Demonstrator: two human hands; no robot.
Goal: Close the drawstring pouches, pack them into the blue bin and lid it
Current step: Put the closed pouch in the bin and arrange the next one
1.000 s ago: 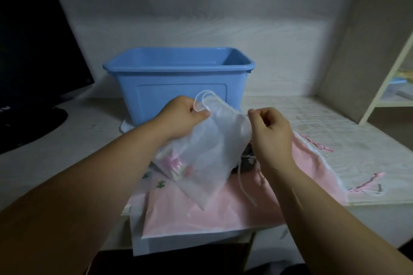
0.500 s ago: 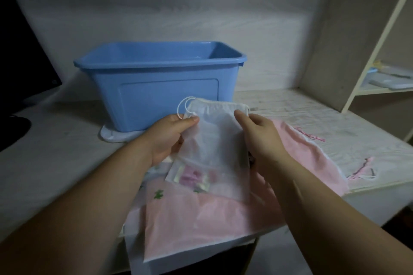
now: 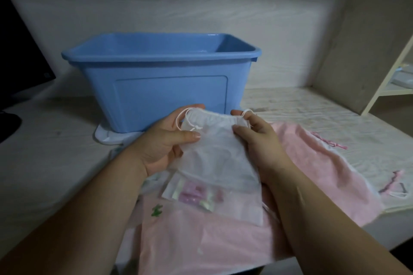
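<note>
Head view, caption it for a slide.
A white drawstring pouch held by the left hand and right hand before the open blue bin.

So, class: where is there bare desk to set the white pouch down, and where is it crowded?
Bare desk lies left of the blue bin, toward the monitor, and right of it, behind the pink pouches. Crowded: front centre, where those overlap under the white pouch.

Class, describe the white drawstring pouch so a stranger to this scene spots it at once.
Find the blue bin. Just in front, the left hand and right hand hold the white pouch by its top corners. Unlike the pink pouches beneath, it is sheer white.
</note>
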